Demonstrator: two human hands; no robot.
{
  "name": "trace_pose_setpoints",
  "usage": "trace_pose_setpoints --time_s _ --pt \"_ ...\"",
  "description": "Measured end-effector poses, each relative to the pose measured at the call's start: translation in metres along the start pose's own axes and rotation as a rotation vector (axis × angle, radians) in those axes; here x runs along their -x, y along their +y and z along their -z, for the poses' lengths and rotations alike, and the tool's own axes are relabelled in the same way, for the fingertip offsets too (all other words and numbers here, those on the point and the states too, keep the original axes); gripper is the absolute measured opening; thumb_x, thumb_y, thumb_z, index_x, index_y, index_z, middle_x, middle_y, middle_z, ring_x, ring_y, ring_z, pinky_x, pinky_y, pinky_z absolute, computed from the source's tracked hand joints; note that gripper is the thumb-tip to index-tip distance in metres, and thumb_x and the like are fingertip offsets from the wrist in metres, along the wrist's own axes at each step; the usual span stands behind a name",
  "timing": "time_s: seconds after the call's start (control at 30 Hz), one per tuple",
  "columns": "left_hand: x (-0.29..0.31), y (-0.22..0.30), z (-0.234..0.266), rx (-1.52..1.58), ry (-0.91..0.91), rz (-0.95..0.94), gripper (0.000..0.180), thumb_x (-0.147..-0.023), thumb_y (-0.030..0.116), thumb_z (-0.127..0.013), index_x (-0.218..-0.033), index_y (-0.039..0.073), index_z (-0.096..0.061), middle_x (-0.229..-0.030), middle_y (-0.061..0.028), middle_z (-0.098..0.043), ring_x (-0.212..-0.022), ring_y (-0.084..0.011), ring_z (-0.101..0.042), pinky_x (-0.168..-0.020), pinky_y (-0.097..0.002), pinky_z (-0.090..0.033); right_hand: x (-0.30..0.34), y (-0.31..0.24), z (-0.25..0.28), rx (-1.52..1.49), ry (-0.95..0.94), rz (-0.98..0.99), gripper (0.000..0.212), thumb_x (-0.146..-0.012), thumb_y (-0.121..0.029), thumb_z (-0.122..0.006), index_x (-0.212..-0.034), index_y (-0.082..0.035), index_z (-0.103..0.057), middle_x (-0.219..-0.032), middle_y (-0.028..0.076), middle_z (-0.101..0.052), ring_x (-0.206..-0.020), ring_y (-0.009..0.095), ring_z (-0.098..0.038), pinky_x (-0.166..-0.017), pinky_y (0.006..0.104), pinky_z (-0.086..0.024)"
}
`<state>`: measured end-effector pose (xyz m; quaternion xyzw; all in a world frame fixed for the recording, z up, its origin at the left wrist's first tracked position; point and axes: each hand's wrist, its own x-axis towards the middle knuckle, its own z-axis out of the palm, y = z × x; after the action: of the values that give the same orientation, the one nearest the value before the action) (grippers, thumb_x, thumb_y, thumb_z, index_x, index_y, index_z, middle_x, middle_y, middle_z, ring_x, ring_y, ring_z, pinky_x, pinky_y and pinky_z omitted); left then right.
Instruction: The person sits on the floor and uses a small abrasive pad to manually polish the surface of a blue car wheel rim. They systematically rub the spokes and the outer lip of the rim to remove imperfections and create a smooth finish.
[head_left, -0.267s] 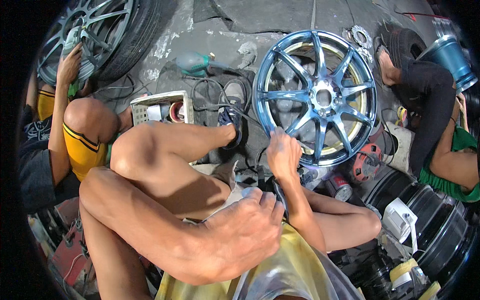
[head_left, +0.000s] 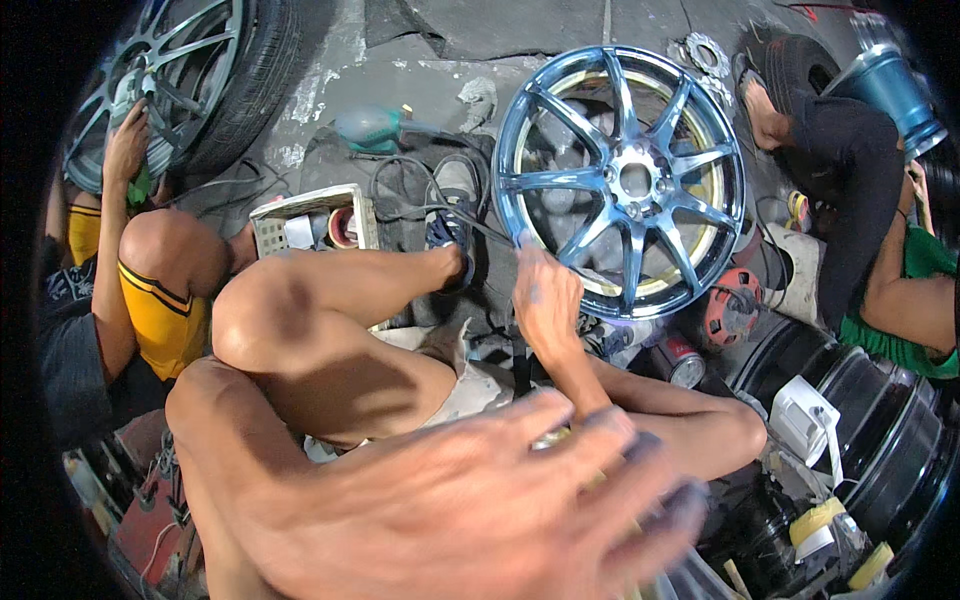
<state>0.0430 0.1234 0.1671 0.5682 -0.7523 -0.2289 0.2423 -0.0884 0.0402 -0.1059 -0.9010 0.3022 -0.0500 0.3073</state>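
Observation:
A polished blue multi-spoke wheel rim (head_left: 630, 118) leans up in front of me, right of the middle. My right hand (head_left: 545, 300) is closed on the rim's near left edge, thumb on the outer lip. Low and close in the view, my left hand (head_left: 500, 490) is blurred by motion; its fingers look stretched and apart, and I see nothing held in them. It is well short of the rim, over my lap. My left elbow is bent beside my raised left knee (head_left: 275, 305).
At left, another person's hand (head_left: 128, 140) holds a tool against a grey wheel (head_left: 185, 75) beside a tyre. A teal power tool (head_left: 370, 130) and a white basket (head_left: 262, 235) lie ahead. At right are a can (head_left: 680, 362), black rims (head_left: 850, 440), and a person with a blue cylindrical part (head_left: 890, 100).
My left hand has swung right and nearer, its curled fingers spreading out. The right hand stays on the rim. The whole view has shifted slightly.

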Motion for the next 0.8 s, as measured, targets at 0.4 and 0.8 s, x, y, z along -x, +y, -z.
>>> trace_pose_setpoints --time_s 0.4,0.8 --pt "0.021 0.0 -0.013 -0.008 -0.041 0.033 0.024 -0.098 0.014 -0.047 -0.114 0.003 -0.061 -0.097 -0.0095 -0.067 -0.083 -0.0154 -0.065 -0.075 -0.0256 -0.054 0.012 0.003 -0.005 -0.024 0.067 0.045 0.024 -0.096 -0.015 -0.055 -0.109 0.001 -0.068 -0.082 0.025 -0.068 -0.07 0.044 -0.066 -0.06 0.051 -0.051" --pt "0.033 -0.003 -0.021 -0.017 -0.073 0.039 0.024 -0.097 0.014 -0.048 -0.113 0.003 -0.061 -0.098 -0.0107 -0.067 -0.087 -0.0178 -0.065 -0.078 -0.0274 -0.054 -0.008 0.004 0.009 -0.008 -0.158 -0.2 0.024 -0.095 -0.022 -0.054 -0.085 -0.001 -0.061 -0.076 0.027 -0.064 -0.079 0.051 -0.061 -0.07 0.0594 -0.046"
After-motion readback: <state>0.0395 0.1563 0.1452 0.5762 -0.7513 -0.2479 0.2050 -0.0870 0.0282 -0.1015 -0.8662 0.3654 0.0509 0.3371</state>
